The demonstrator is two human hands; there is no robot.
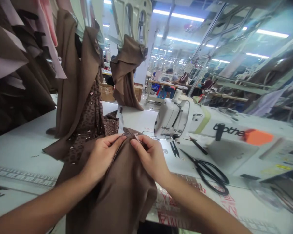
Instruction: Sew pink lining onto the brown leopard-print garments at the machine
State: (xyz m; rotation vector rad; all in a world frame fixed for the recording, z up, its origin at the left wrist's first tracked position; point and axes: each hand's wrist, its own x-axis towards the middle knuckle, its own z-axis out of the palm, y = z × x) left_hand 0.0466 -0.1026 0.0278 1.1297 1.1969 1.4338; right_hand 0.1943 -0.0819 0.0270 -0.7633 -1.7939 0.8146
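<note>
A brown garment [122, 191] lies bunched on the white sewing table [17, 143] in front of me. My left hand [101, 156] pinches its top edge from the left. My right hand [151, 156] pinches the same edge from the right, fingertips nearly touching the left ones. A small pale tag or seam end shows between the fingers. The white sewing machine [173, 118] stands just beyond my right hand, its needle end close to the cloth.
Black scissors [210, 172] and small black snips [174, 149] lie right of my hands. Brown and leopard-print pieces [88, 107] hang at the left, another brown bundle [127, 68] behind. Other workers sit at far tables [171, 78].
</note>
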